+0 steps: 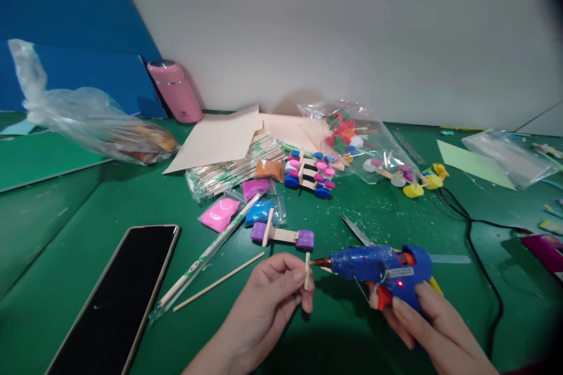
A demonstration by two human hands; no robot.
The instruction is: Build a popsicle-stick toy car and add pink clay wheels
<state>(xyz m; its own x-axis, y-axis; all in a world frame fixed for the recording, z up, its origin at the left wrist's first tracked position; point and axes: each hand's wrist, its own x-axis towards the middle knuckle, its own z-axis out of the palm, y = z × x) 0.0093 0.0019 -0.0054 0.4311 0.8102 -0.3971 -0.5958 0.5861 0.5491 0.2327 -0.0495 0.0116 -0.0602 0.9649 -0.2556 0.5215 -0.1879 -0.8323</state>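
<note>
Between thumb and fingers, my left hand (270,299) pinches a short wooden stick piece (307,272), held upright. My right hand (433,319) is wrapped round the handle of a blue glue gun (373,263), whose red light glows. The gun's brown nozzle tip meets or nearly meets the stick piece; I cannot tell if they touch. Just beyond my left hand lies a small model (284,236) of a wooden stick with purple blocks at its ends. A pair of scissors (357,229) lies behind the glue gun, its handles hidden. A thin wooden stick (220,281) rests left of my left hand.
A phone (118,299) lies at left. Clay packets (220,214), wrapped sticks (233,170) and more small models (310,173) sit further back. A pink flask (176,91) and plastic bags (105,117) stand near the wall. A black cord (470,246) runs along the right.
</note>
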